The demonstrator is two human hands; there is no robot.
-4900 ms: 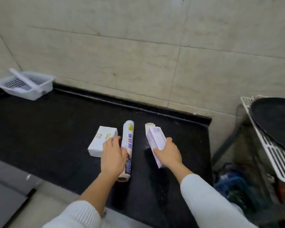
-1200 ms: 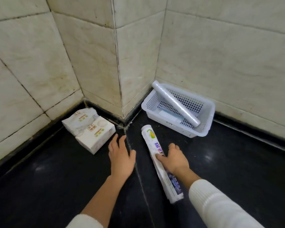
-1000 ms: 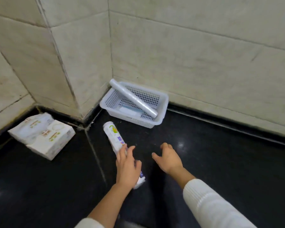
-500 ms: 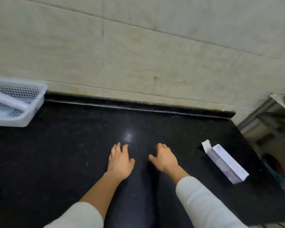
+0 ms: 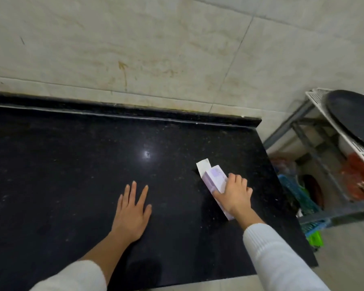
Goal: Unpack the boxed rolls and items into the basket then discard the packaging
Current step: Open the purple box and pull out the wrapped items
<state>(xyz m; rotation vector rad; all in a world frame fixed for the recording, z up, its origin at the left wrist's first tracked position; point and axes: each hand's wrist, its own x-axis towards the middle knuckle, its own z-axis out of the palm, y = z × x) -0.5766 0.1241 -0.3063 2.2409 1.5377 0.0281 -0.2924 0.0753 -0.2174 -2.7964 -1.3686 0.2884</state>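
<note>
Right now the right hand (image 5: pixel 233 193) is wrapped over a long purple and white box (image 5: pixel 215 179) that lies on the black table (image 5: pixel 72 164), toward the table's right end. Its fingers curl over the far long edge of the box and the thumb presses the near side, so the hand holds the box across its middle. The box lies at a slant, its far end pointing up and left, its near end sticking out below the wrist. At the far end a white end flap (image 5: pixel 203 165) stands open. Whether the box is lifted off the table or resting on it is hard to tell; a dark shadow sits just under its left side.

Beside it, the left hand (image 5: pixel 132 213) lies flat on the table, palm down, fingers spread wide, holding nothing. It is well apart from the box. Both arms wear white sleeves (image 5: pixel 277 259), the left one pushed back up the forearm.

Behind the table runs a wall of pale, stained tiles (image 5: pixel 135 49). Past the right end of the table stands a metal rack (image 5: pixel 315 156) with a white slatted shelf, and a round black pan (image 5: pixel 355 120) rests on top of it. Lower down in the rack are blurred red, blue and green things that cannot be made out
</note>
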